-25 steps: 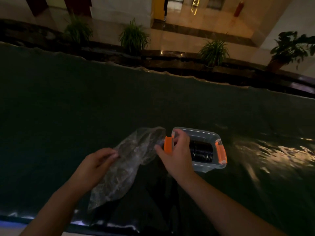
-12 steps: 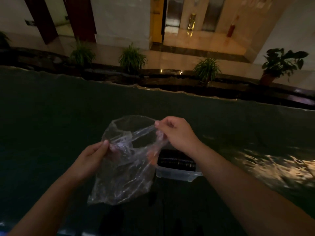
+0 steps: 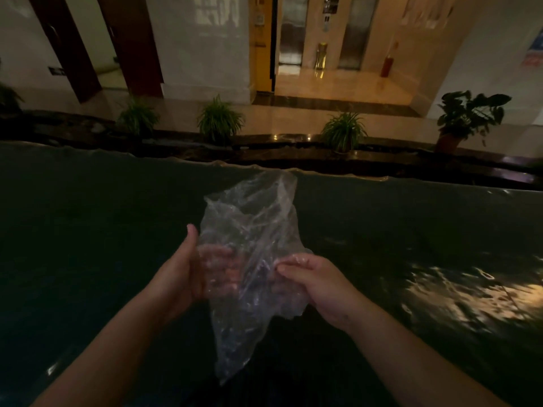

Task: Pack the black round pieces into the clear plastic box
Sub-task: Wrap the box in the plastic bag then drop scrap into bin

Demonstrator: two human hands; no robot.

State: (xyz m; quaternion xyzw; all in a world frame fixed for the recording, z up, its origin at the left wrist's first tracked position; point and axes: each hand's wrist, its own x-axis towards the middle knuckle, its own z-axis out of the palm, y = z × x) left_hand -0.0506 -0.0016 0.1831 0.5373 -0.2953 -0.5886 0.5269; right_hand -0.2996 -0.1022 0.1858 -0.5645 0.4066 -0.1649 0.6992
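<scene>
Over the dark table: my two hands hold a crumpled clear plastic bag [image 3: 249,259] up in front of me.
Left hand [image 3: 188,274]: palm turned in, thumb up, fingers behind the film and seen through it, cupping the bag's left side.
Right hand [image 3: 316,282]: thumb and fingers pinched on the bag's right edge.
Change vs 0.5 s ago: the bag was stretched open between my hands, mouth up; now it's bunched, hands closer together and lower in view.
Box: half a second back the clear plastic box with the black round pieces sat just under my right hand; now I can't see it. Behind the bag or out of view, can't tell which.
Bag extent: top corner reaches up to the table's far edge in the picture, tail hangs down between my forearms.
Table [image 3: 88,245]: dark glossy cover, wavy far edge [image 3: 176,158], bright glare patch [image 3: 458,292] to the right.
Open room: bare surface left, right and beyond the hands.
Beyond edge: potted plants [image 3: 219,120] along a ledge, lit hallway behind.
</scene>
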